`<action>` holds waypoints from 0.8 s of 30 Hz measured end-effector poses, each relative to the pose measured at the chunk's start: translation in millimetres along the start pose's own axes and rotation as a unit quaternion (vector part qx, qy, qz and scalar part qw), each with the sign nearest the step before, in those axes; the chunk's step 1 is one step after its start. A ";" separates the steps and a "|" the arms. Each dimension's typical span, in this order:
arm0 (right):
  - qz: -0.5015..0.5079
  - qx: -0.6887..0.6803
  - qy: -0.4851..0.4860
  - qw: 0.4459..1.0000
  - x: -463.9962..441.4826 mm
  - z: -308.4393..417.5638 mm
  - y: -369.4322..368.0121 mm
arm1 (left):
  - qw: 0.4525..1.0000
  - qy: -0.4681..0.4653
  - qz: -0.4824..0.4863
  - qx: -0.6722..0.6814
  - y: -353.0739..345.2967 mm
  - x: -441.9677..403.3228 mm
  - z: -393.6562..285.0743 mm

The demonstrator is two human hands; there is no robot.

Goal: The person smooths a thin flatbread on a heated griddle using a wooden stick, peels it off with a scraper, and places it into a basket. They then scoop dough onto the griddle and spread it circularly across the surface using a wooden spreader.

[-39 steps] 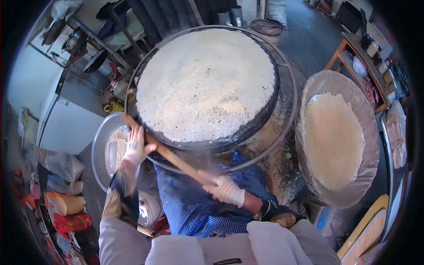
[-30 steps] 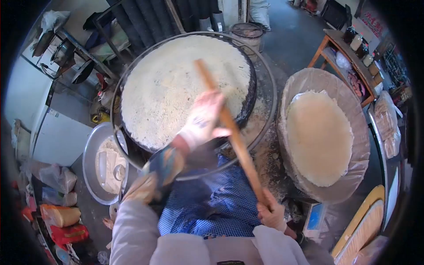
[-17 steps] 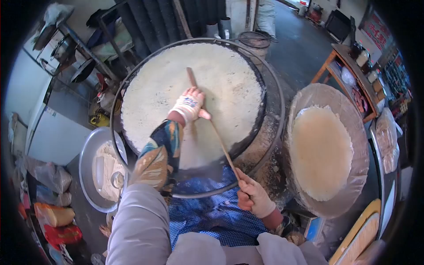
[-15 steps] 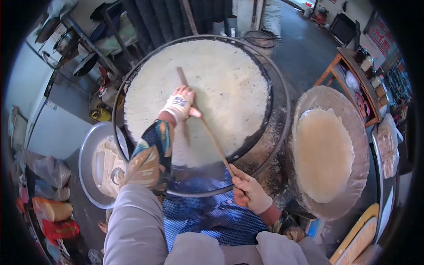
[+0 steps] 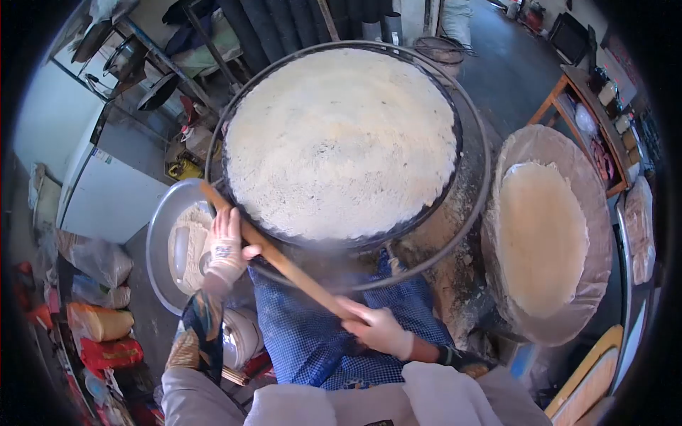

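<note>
A long, flat wooden spatula (image 5: 291, 273) slants across the near rim of a large round griddle (image 5: 387, 240). My left hand (image 5: 226, 252), in a whitish glove, is on its upper part, fingers over the wood and thumb on the near side. Lower down, my right hand (image 5: 380, 332) is closed around the other end, close to my lap. A wide pale pancake (image 5: 341, 142) with a mottled surface covers the griddle. Under and beside my left hand stands a metal basin (image 5: 155, 241) with pale batter or flour and a scoop-like tool in it.
A metal ring (image 5: 485, 163) surrounds the griddle. To the right, an oval, plastic-lined basket (image 5: 597, 241) holds a finished-looking round flatbread (image 5: 543, 238). Bagged goods (image 5: 103, 323) crowd the left side, and a wooden shelf table (image 5: 568, 85) stands at the far right.
Both hands have drawn the spatula off the pancake's middle to the near left rim. The left hand moved down and left; the right hand shifted slightly lower. The view has turned slightly.
</note>
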State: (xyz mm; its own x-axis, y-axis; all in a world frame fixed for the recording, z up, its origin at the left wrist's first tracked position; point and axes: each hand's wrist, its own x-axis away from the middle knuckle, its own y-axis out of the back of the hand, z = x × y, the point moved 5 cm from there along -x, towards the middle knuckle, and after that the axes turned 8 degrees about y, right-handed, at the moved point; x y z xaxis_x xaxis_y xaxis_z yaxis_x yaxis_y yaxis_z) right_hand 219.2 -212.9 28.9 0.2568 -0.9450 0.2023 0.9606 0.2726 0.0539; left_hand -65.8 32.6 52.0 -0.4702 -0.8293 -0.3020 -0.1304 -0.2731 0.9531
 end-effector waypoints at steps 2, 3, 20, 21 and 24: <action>-0.097 0.039 0.056 0.993 48.3 -15.7 28.0 | 0.997 0.001 0.019 0.077 35.4 -42.1 -92.9; -0.143 -0.007 0.047 0.989 75.8 -27.5 41.4 | 0.992 -0.058 0.010 0.110 33.7 -68.8 -129.7; -0.013 -0.588 -0.064 0.806 -15.3 1.2 54.8 | 0.985 -0.116 0.124 0.030 -36.7 -230.5 -135.9; 0.002 -0.579 -0.061 0.813 -24.2 4.6 48.6 | 0.988 -0.096 0.115 0.032 -33.9 -222.5 -116.0; 0.018 -0.488 -0.077 0.870 -45.3 19.1 27.9 | 0.994 -0.043 0.095 0.024 -26.8 -184.8 -56.0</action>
State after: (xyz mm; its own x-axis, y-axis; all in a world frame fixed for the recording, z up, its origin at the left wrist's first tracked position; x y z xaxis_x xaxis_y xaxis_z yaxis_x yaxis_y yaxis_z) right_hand 232.4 -159.0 39.9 0.3431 -0.8836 0.3186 0.6047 -0.0517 -0.7947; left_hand 73.5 165.9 81.0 -0.5631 -0.8182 -0.1156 -0.0727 -0.0903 0.9933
